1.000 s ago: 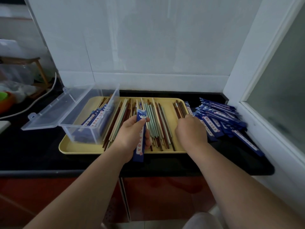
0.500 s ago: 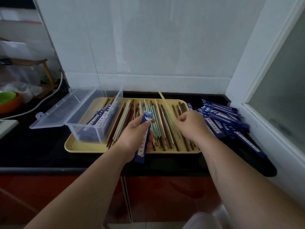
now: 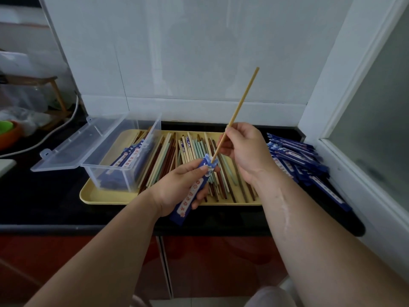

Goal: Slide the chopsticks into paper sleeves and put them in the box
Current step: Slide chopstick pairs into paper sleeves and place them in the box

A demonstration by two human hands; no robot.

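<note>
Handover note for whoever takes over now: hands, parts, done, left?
Left hand grips a blue sleeve, mouth up. Right hand pinches a tan chopstick, tip at the sleeve's mouth.
Loose chopsticks lie on the yellow tray; sleeve pile right of it; clear box open on the tray's left.
Done: a few sleeved sets in the box.
Left: push this one in, box it, repeat.

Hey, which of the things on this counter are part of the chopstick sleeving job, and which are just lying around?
In the job: the chopstick the right hand pinches, the paper sleeve the left hand holds, loose chopsticks on the yellow tray, the sleeve pile, the clear box.
Lying about: white cable, green bowl, wooden stand.
</note>
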